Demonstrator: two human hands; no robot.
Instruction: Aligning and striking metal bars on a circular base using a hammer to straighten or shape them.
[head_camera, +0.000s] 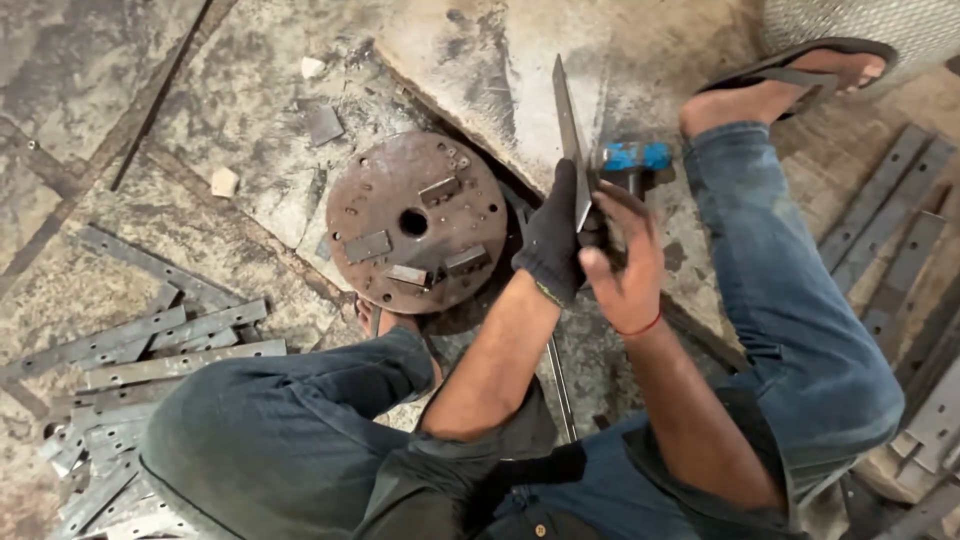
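My left hand (552, 240), in a black glove, grips a long flat metal strip (567, 130) that points up and away from me. My bare right hand (622, 262) is closed on the handle of a hammer with a blue head (636, 157), held just right of the strip. A rusty round steel plate (415, 222) with a centre hole and small welded blocks lies on the floor just left of my hands. I sit on the floor in blue jeans, knees spread either side.
A heap of flat punched metal strips (150, 350) lies at the lower left. More long strips (900, 260) lie at the right. My sandalled foot (800, 75) is at the upper right. Small stone chips (225, 182) sit on the stained floor.
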